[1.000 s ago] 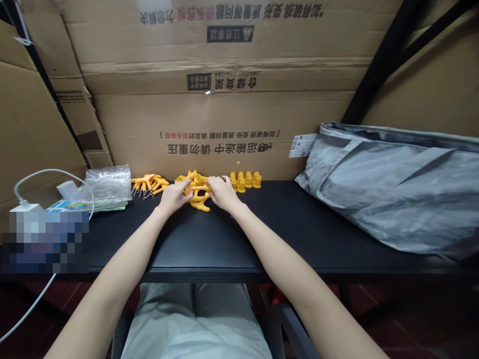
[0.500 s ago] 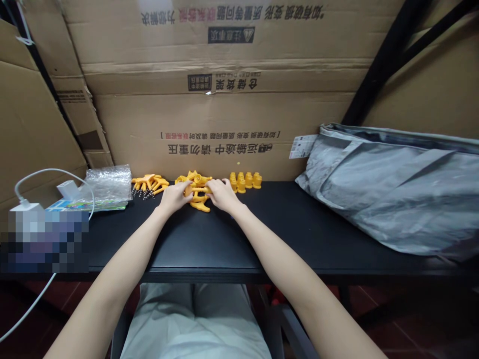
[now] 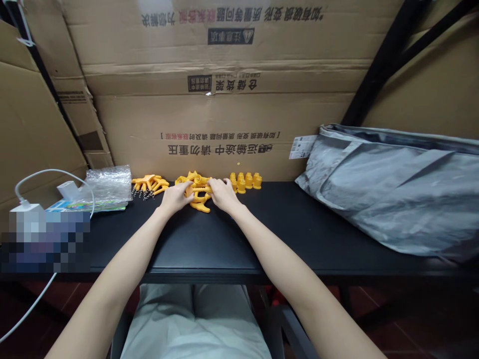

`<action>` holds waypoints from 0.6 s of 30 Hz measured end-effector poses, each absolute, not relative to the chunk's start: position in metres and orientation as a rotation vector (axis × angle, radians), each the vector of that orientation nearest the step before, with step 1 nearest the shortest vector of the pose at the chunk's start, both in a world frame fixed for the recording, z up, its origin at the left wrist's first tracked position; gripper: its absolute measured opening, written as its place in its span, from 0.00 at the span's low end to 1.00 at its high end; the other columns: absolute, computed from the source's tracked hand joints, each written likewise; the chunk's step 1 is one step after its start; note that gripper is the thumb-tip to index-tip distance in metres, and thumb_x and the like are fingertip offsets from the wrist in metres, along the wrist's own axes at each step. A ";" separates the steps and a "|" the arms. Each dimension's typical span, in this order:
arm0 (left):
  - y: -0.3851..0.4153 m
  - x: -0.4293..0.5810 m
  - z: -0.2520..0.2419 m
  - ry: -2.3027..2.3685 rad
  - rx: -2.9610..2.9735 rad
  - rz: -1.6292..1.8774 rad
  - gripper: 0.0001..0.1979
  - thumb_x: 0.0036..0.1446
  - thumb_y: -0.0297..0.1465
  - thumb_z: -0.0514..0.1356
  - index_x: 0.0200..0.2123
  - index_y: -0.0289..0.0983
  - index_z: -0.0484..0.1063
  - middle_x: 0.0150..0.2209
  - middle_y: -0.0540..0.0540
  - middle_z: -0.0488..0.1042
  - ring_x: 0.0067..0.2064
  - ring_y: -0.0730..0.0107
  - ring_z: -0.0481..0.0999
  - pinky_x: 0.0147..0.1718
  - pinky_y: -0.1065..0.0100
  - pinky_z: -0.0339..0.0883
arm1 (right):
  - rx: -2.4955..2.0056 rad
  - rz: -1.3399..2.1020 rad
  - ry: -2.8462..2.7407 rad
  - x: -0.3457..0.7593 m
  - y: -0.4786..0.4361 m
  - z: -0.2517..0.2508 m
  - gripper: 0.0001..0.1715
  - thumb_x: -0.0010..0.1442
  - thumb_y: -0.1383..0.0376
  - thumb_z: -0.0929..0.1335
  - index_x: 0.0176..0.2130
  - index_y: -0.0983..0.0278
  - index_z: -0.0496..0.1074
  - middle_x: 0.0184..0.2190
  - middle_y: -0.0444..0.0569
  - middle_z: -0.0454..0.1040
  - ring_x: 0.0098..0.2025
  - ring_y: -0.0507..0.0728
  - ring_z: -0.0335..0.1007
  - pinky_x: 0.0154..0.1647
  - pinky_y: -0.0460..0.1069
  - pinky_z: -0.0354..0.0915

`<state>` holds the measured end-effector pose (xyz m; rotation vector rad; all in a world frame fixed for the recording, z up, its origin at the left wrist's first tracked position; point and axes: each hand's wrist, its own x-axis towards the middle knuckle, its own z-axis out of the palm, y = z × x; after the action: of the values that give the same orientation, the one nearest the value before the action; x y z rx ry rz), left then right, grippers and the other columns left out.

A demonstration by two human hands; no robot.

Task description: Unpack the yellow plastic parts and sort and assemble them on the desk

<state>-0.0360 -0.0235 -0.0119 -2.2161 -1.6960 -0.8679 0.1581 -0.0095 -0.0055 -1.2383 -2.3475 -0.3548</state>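
Note:
Both of my hands meet at a small heap of orange plastic parts at the back of the black table. My left hand and my right hand each pinch one end of an orange part held just above the heap, fingers curled round it. To the left lies a bunch of orange pieces with metal keyrings. To the right stands a cluster of several small orange caps.
A crumpled clear plastic bag lies over a colourful sheet at the left, beside a white charger with a cable. A large grey bag fills the table's right side. Cardboard boxes stand close behind.
My hands have barely moved; the fingers have shifted a little on the orange part between them.

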 end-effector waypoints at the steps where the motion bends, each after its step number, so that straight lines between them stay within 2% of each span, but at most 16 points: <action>1: -0.024 -0.036 -0.012 -1.697 -2.216 -0.874 0.22 0.54 0.34 0.62 0.54 0.41 0.72 0.47 0.43 0.79 0.45 0.61 0.79 0.44 0.67 0.70 | -1.241 -0.366 -2.348 0.158 -0.010 -0.005 0.13 0.61 0.74 0.61 0.46 0.65 0.65 0.45 0.57 0.75 0.47 0.62 0.66 0.55 0.60 0.50; 13: -0.027 -0.033 -0.008 -1.730 -2.226 -0.890 0.22 0.53 0.34 0.62 0.53 0.40 0.73 0.44 0.43 0.80 0.43 0.60 0.79 0.42 0.66 0.70 | -1.282 -0.441 -2.315 0.158 -0.010 -0.004 0.17 0.59 0.77 0.59 0.47 0.65 0.65 0.44 0.57 0.75 0.47 0.63 0.66 0.55 0.60 0.49; 18: -0.028 -0.034 -0.007 -1.763 -2.229 -0.900 0.22 0.52 0.34 0.62 0.52 0.39 0.73 0.43 0.43 0.80 0.43 0.59 0.79 0.42 0.66 0.70 | -1.314 -0.428 -2.318 0.157 -0.011 -0.002 0.15 0.61 0.75 0.60 0.47 0.67 0.65 0.44 0.58 0.75 0.46 0.63 0.66 0.49 0.57 0.53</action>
<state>-0.0335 -0.0280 -0.0069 -2.2293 -1.7632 -0.9003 0.1567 -0.0110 -0.0019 -1.3142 -2.3182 -0.4285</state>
